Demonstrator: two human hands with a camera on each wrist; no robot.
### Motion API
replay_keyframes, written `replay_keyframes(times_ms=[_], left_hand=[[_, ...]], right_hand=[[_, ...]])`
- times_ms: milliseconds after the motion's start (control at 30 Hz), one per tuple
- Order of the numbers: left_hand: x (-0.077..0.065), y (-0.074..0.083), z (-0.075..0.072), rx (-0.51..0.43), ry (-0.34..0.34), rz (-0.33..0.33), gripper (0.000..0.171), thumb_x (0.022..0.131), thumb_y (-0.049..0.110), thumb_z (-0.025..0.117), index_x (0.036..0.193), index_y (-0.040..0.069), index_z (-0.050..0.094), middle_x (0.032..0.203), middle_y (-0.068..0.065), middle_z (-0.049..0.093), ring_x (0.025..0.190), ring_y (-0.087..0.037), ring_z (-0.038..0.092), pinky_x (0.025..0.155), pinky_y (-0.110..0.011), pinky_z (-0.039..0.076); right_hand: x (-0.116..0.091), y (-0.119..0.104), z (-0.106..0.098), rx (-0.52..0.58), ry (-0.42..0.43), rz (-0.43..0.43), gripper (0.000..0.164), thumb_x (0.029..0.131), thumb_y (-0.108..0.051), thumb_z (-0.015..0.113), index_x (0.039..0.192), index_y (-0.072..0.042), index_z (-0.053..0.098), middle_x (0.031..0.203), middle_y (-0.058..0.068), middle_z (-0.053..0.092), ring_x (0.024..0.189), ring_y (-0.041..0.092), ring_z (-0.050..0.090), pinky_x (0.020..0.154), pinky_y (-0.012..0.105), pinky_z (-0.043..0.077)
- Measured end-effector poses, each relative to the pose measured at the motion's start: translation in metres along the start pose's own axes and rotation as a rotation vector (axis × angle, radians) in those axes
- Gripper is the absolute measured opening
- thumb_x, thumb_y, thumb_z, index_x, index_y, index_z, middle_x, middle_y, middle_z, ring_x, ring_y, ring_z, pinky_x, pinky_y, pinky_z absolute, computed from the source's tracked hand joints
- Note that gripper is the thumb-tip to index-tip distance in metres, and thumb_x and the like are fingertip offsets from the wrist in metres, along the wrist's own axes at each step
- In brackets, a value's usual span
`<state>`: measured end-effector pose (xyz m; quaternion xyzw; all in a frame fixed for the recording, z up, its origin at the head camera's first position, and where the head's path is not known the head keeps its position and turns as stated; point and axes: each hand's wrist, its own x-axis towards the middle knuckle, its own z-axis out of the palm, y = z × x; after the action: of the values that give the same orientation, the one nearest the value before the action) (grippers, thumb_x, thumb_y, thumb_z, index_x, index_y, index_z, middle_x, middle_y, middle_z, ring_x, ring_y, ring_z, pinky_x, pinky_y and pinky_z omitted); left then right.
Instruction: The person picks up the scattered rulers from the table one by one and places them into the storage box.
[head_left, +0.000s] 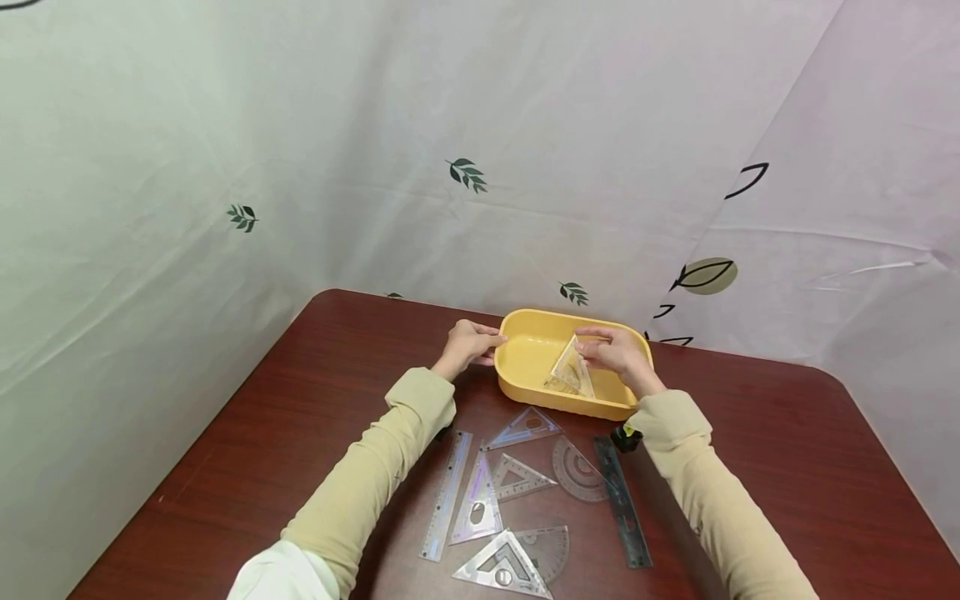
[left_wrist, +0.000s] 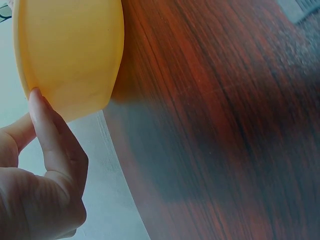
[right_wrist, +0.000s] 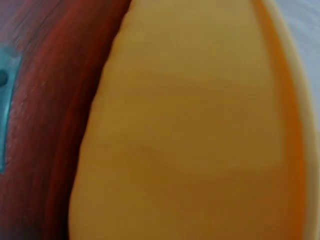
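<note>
A yellow plastic basin [head_left: 521, 393] stands at the far side of the table. My left hand [head_left: 468, 343] pinches its left end, thumb and fingers at the rim; the left wrist view shows this hand [left_wrist: 55, 175] against the basin wall [left_wrist: 75, 55]. Over the basin's inside, my right hand [head_left: 617, 354] holds a clear triangular set square [head_left: 573, 372] by its upper part, with the point of its lower side down toward the basin floor. In the right wrist view the basin's outer side [right_wrist: 185, 110] fills most of the picture, and the right hand is hidden.
In front of the basin lie a clear ruler [head_left: 447, 496], several clear set squares [head_left: 476, 504], two clear protractors [head_left: 581, 471] and a dark ruler [head_left: 622, 504]. A small black object [head_left: 626, 437] sits by the right cuff. White patterned cloth [head_left: 375, 208] hangs behind the brown table [head_left: 262, 467].
</note>
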<state>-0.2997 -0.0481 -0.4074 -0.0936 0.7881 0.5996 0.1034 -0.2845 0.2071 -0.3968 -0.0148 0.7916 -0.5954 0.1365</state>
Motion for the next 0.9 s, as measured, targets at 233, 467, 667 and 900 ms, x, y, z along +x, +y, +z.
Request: replay_keyframes(times_ms=[233,467,667,900], left_hand=[[0.0,0.001,0.0,-0.002,-0.009,-0.002,0.028,0.086,0.013,0.073,0.11,-0.001,0.069,0.091,-0.02,0.072,0.05,-0.009,0.06,0.045,-0.018,0.055],[0.001,0.0,0.0,0.007,0.003,-0.005,0.027,0.086,0.013,0.073,0.109,-0.001,0.07,0.091,-0.02,0.072,0.047,-0.007,0.058,0.043,-0.017,0.053],[0.003,-0.001,0.001,0.01,0.004,-0.012,0.027,0.086,0.013,0.073,0.109,0.0,0.07,0.092,-0.019,0.072,0.047,-0.007,0.058,0.044,-0.018,0.054],[0.0,0.0,0.001,-0.01,-0.008,0.02,0.029,0.086,0.012,0.073,0.111,-0.002,0.069,0.096,-0.023,0.072,0.049,-0.009,0.06,0.047,-0.02,0.057]], right_hand=[[0.002,0.006,0.005,-0.024,-0.021,0.042,0.046,0.095,-0.003,0.057,0.137,0.01,0.045,0.078,-0.009,0.061,0.065,-0.001,0.059,0.062,0.014,0.056],[0.007,0.009,0.008,-0.069,-0.006,0.059,0.045,0.094,-0.003,0.06,0.136,0.009,0.048,0.082,-0.005,0.067,0.065,0.001,0.06,0.063,0.017,0.056],[0.007,0.01,0.01,-0.089,-0.028,0.064,0.043,0.095,-0.003,0.058,0.134,0.012,0.047,0.078,-0.004,0.064,0.063,0.002,0.058,0.062,0.017,0.055],[0.01,0.014,0.015,-0.201,-0.045,0.051,0.039,0.093,0.0,0.059,0.129,0.013,0.051,0.09,0.01,0.07,0.065,0.004,0.057,0.062,0.017,0.053]])
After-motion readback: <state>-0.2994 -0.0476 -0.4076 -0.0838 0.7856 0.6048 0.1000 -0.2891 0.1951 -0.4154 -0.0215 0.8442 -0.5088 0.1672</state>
